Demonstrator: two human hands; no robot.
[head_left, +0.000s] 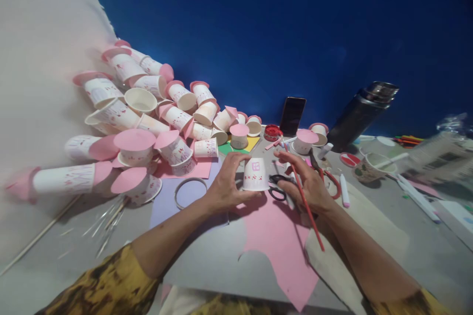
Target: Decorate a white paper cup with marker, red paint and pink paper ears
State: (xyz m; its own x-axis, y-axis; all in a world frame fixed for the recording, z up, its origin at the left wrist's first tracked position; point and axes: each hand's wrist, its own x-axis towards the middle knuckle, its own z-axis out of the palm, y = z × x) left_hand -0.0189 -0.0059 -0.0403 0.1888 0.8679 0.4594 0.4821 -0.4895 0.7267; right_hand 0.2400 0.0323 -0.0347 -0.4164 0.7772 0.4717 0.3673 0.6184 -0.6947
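Upside down in front of me is a small white paper cup (255,175) with a drawn pink window and a row of red marks. My left hand (231,179) grips it from the left side, thumb and fingers curved round it. A slim red stick, which looks like a paintbrush (306,200), slants through the fingers of my right hand (305,182). That hand hovers just right of the cup, apart from it. Black scissor handles (278,194) lie between cup and right hand. Beneath is a cut sheet of pink paper (273,241).
Many decorated cups with pink paper tops (135,140) are heaped on the left. A phone (292,114) leans on the blue wall beside a red jar (272,132). A black flask (360,115), orange-handled scissors (332,183) and a marker (344,191) are on the right.
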